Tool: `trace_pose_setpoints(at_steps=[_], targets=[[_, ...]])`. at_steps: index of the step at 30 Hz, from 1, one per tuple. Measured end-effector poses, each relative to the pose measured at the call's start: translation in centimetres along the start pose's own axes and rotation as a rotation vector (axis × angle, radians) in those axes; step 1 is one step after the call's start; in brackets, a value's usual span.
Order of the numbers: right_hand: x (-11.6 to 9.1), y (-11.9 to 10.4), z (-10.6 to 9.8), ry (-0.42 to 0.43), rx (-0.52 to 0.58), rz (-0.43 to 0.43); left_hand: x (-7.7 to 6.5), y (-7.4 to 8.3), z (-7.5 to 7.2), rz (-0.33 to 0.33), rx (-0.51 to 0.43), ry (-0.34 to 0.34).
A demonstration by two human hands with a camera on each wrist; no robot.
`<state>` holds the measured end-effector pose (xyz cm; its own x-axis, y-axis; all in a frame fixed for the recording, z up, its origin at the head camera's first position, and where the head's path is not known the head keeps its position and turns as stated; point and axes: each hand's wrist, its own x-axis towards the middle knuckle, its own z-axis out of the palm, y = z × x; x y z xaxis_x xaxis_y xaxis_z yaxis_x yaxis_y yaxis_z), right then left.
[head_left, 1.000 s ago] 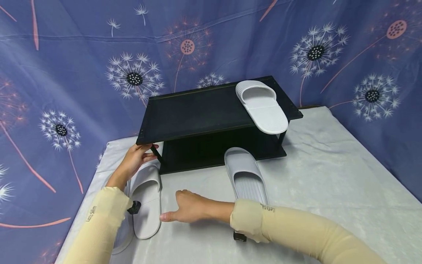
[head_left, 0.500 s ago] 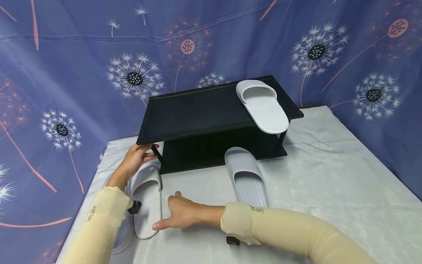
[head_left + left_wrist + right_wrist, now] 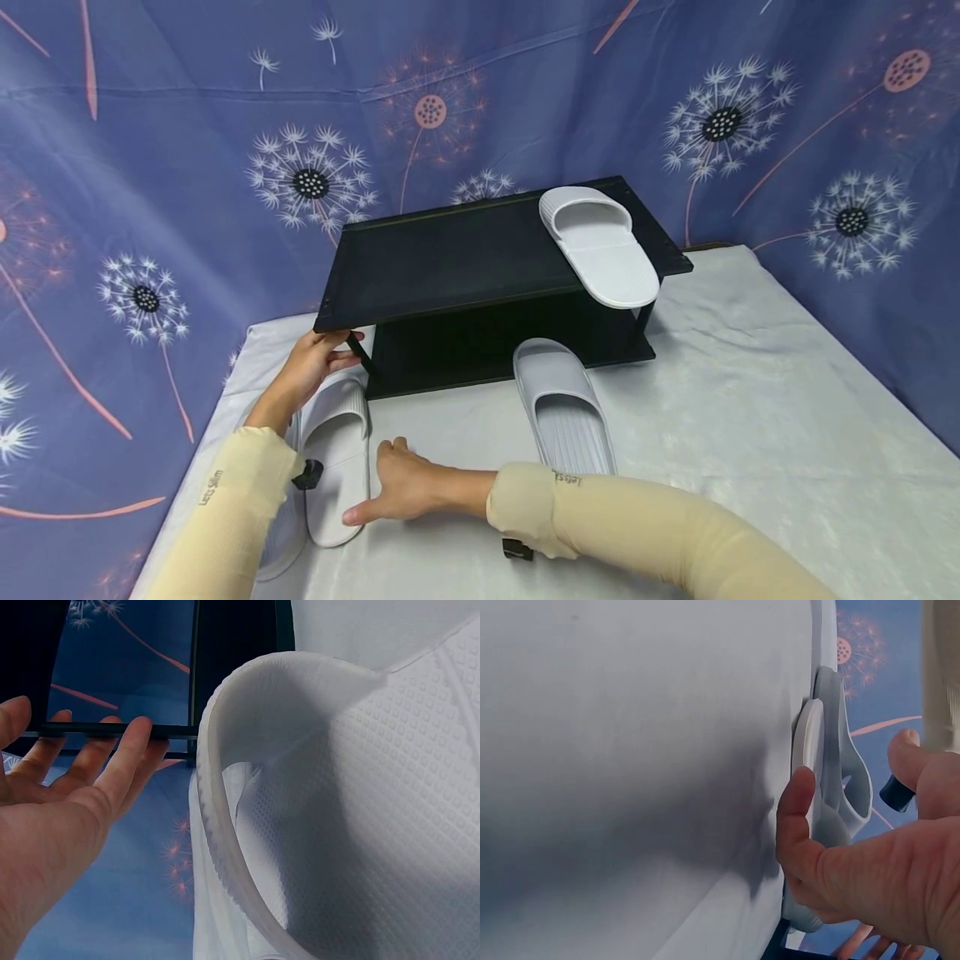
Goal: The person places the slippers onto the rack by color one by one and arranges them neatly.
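My left hand (image 3: 303,367) holds the left post (image 3: 360,354) of a black two-tier shoe rack (image 3: 450,258), its fingers reaching past the post under the top shelf. In the left wrist view the fingers lie along that thin post, while a white slipper (image 3: 405,787) fills the right side. On the cloth below the left wrist lies this white slipper (image 3: 333,467), toe toward the rack. My right hand (image 3: 408,483) is beside its heel, thumb apart from the fingers and overlapping the heel edge in the head view. The right hand grips nothing.
Another white slipper (image 3: 615,267) rests on the top shelf's right end. A grey slipper (image 3: 566,417) lies partly under the right forearm, toe at the lower shelf. A further pale slipper (image 3: 281,533) shows beside the left sleeve. Patterned blue cloth (image 3: 187,208) hangs behind.
My right hand has moved left, bringing its thumb from beside the white slipper to over its heel edge. The left hand keeps its place on the rack post.
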<state>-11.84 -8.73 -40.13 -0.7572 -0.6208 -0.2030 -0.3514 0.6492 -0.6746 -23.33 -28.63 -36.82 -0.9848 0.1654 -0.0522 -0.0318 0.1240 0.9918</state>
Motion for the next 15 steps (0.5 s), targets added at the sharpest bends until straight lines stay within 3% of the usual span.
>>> trace_pose_setpoints(at_steps=[15], targets=[[1.2, -0.6, 1.5, 0.006, -0.077, 0.022, 0.2, 0.0, 0.0, -0.028, 0.027, 0.016]])
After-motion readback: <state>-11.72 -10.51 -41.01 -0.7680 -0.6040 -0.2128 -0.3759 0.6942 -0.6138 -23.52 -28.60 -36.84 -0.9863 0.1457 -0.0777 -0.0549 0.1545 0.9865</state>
